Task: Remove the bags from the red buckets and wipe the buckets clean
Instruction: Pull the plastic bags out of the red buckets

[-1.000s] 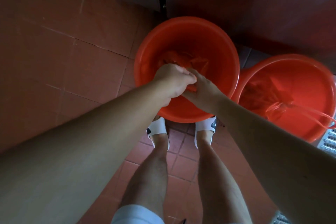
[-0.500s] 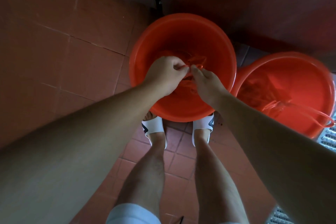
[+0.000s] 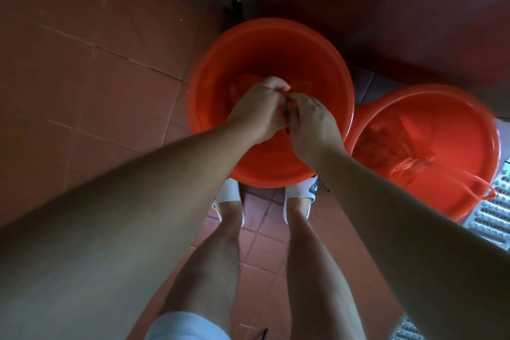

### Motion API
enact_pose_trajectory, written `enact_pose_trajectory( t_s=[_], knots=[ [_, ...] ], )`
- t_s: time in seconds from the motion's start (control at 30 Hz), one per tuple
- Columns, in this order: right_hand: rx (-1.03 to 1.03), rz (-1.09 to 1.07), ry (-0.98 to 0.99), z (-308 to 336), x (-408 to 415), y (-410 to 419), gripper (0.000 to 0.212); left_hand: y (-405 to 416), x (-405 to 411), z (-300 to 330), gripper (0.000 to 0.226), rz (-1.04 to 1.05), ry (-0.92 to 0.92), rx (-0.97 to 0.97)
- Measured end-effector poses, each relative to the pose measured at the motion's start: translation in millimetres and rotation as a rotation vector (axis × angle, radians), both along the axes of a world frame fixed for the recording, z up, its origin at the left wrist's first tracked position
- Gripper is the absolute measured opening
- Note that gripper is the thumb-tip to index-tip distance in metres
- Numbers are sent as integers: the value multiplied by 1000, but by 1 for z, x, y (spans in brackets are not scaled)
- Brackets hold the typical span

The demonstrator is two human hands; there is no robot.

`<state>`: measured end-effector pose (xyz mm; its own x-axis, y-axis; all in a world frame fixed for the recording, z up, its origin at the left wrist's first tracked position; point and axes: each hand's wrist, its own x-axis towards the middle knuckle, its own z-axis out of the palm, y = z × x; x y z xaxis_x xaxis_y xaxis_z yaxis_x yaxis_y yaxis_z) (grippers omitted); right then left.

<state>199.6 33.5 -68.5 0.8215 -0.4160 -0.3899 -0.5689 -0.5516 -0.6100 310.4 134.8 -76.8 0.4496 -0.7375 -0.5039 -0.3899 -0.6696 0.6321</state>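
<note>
Red bag gripped by both hands over the nearer bucket

The left hand (image 3: 258, 113) and right hand (image 3: 311, 122) are curled together on the red bag (image 3: 288, 103) inside the near red bucket (image 3: 209, 69); a second bucket (image 3: 469, 118), holding another bag (image 3: 386, 143), stands touching it on the tiled floor (image 3: 96, 63).

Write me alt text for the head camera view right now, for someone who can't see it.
Seen from above, a person's left hand and right hand pinch a red plastic bag together over the near red bucket, which stands on a reddish tiled floor. A second red bucket, to its right, holds another red bag.
</note>
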Motion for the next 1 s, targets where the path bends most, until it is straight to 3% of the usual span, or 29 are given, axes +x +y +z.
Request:
enact_pose_trajectory(
  t_s=[0.07,0.17,0.27,0.37,0.43,0.57,0.77,0.93,1.0],
  knots=[
    [-47,54,6,2,-5,-3,31,-8,2,-2,4,-107,30,22],
    [-132,136,36,3,-9,-7,33,-13,5,-8,33,-145,3,59],
    [-158,177,33,5,-9,-4,33,-6,5,-11,40,-71,24,29],
    [-193,213,21,6,-8,3,30,2,5,-13,25,30,65,29],
    [-216,214,36,5,-6,8,28,3,4,-13,7,-31,101,56],
    [-223,130,0,8,-4,16,21,0,9,-11,23,-93,104,163],
    [-248,136,-31,7,-6,19,19,13,25,-11,24,-41,205,175],
    [-258,152,-51,4,-11,18,16,26,26,-14,20,160,459,121],
    [-240,164,-46,3,-12,17,20,27,25,-16,14,263,441,112]
  ],
)
